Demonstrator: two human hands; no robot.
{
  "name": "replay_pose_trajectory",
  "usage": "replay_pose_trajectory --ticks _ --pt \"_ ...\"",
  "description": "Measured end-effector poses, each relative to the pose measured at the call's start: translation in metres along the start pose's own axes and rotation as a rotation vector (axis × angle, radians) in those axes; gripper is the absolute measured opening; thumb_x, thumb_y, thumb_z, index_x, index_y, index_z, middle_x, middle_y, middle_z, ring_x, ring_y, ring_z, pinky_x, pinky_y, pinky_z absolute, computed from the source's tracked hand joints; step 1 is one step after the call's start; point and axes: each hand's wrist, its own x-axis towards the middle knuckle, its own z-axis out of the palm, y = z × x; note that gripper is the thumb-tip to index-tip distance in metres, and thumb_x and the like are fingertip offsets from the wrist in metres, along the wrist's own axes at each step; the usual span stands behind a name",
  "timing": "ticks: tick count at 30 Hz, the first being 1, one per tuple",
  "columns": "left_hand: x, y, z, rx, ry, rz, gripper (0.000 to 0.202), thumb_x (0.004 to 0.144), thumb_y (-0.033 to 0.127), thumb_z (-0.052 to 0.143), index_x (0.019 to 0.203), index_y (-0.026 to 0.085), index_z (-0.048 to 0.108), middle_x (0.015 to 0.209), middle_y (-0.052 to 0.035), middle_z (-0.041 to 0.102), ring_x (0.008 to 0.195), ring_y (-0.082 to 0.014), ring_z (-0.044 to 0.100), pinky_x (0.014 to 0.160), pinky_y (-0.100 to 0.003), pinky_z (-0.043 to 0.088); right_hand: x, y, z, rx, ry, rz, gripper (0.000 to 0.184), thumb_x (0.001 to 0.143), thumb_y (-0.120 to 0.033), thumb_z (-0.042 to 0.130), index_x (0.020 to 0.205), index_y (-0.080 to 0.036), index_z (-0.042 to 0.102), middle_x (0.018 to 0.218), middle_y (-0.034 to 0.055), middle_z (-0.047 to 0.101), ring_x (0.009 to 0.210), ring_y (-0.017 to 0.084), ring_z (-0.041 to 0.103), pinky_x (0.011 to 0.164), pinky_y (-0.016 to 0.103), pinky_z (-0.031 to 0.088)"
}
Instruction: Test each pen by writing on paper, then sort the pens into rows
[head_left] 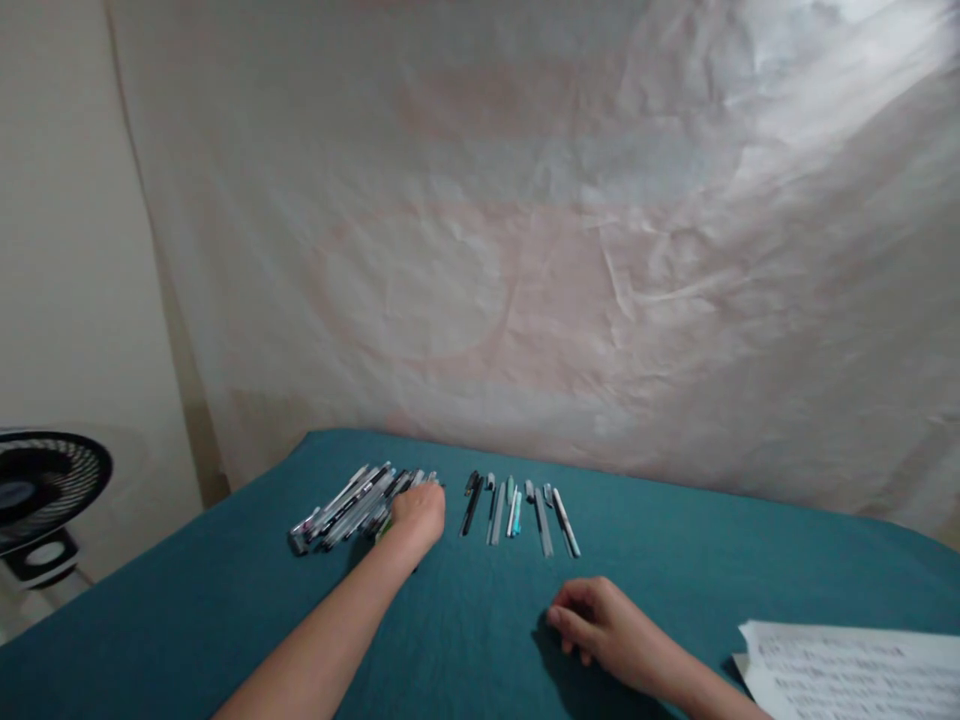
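Note:
My left hand [420, 515] reaches to the right end of a pile of pens [352, 510] on the teal cloth. Its fingers are turned away and hidden behind the back of the hand, so any grip there does not show. To the right of this hand, several pens [499, 515] lie separately in a spaced row, some dark, some clear, one with light blue parts. Below the row's right end, my right hand [604, 632] rests near the cloth with fingers loosely curled in and thumb bent towards them. No object shows in it.
Handwritten paper sheets [855, 670] lie at the lower right, beside my right forearm. A black fan [52, 490] stands off the table's left side. Behind the teal-covered table [712, 560] hangs a wrinkled pale sheet [525, 250].

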Motion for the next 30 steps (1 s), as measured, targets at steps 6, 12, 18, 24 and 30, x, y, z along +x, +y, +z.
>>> replay_pose_trajectory --ticks 6,12,18,24,30 --pt "0.001 0.001 -0.013 0.031 0.078 -0.025 0.027 0.07 0.029 0.046 0.079 0.012 0.065 0.086 -0.0181 0.064 0.081 -0.0278 0.059 0.064 -0.031 0.041 -0.002 -0.001 -0.005 0.099 -0.001 0.043 0.032 0.076 -0.044 0.047 0.077 -0.014 0.058 0.059 -0.0009 0.056 0.044 0.006 0.045 0.038 0.014 0.031" --pt "-0.022 0.042 -0.018 -0.461 -0.016 0.289 0.027 0.067 0.037 0.048 0.062 0.015 0.062 0.054 -0.0001 0.054 0.054 -0.0125 0.049 0.049 -0.02 0.03 -0.001 -0.003 -0.012 0.316 0.05 0.088 0.039 0.072 -0.052 0.05 0.076 -0.014 0.058 0.059 -0.0009 0.055 0.044 0.006 0.044 0.036 0.014 0.03" --pt "-0.064 0.086 0.004 -1.093 -0.452 0.455 0.025 0.067 0.037 0.052 0.057 0.014 0.052 0.048 0.0056 0.039 0.044 -0.0064 0.03 0.044 -0.02 0.021 -0.002 -0.011 -0.025 0.821 0.22 0.042 0.037 0.07 -0.048 0.058 0.09 -0.017 0.06 0.075 0.0005 0.055 0.049 0.004 0.044 0.04 0.015 0.031" --pt "-0.078 0.097 0.019 -1.331 -0.767 0.367 0.02 0.066 0.032 0.056 0.059 0.015 0.049 0.051 0.0041 0.043 0.046 -0.0064 0.036 0.048 -0.02 0.026 0.0 -0.005 -0.028 0.959 0.202 0.023 0.03 0.065 -0.04 0.067 0.082 -0.015 0.062 0.066 -0.0015 0.052 0.048 0.003 0.041 0.043 0.015 0.031" --pt "-0.085 0.113 0.027 -1.555 -0.976 0.249 0.028 0.072 0.04 0.054 0.082 0.015 0.05 0.069 -0.0008 0.053 0.057 -0.0098 0.051 0.06 -0.026 0.039 0.001 0.002 -0.033 0.872 0.21 0.005 0.028 0.07 -0.04 0.062 0.072 -0.013 0.056 0.052 -0.0045 0.045 0.045 0.004 0.039 0.044 0.016 0.029"
